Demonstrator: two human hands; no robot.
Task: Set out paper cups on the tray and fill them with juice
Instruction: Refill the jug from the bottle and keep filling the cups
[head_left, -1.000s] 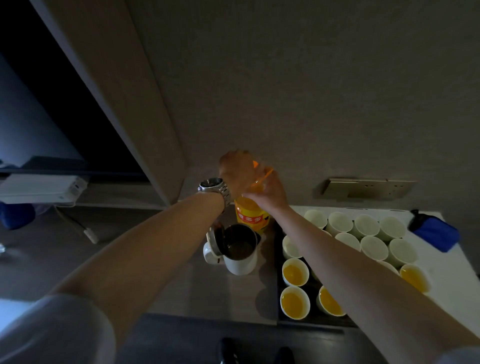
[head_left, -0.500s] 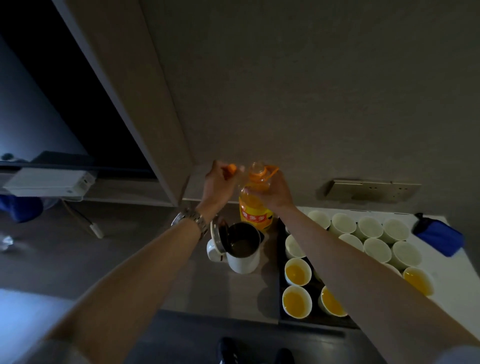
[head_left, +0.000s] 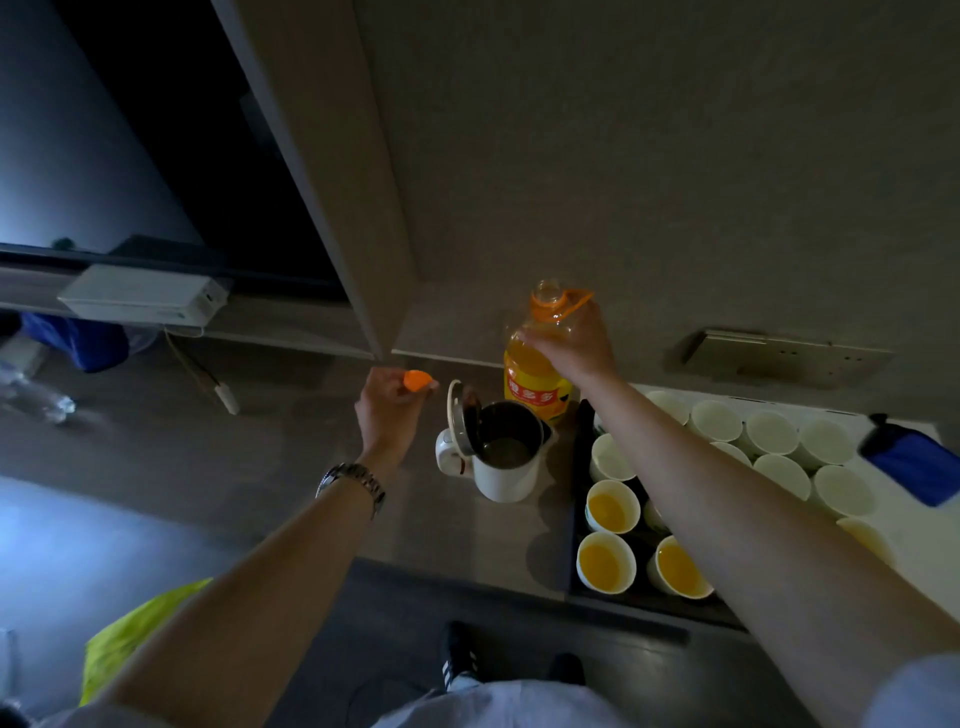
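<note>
An orange juice bottle (head_left: 535, 379) with a red label stands on the counter by the wall, its mouth uncapped. My right hand (head_left: 576, 348) grips its shoulder just below the neck. My left hand (head_left: 389, 410) pinches the orange cap (head_left: 417, 380), held to the left of the bottle and apart from it. On the dark tray (head_left: 579, 519) at the right stand several white paper cups: three near ones hold juice (head_left: 605, 564), while those farther back (head_left: 717, 421) look empty. My right forearm hides part of the tray.
A white kettle (head_left: 504, 452) with its lid flipped open stands between my hands, left of the tray. A blue pouch (head_left: 914, 462) lies at the far right. A wall socket plate (head_left: 784, 356) sits behind the cups. A yellow bag (head_left: 135, 634) lies on the floor.
My left hand has come off the bottle's top with the cap and moved down to the left. The bottle's mouth now shows open; my right hand keeps its grip.
</note>
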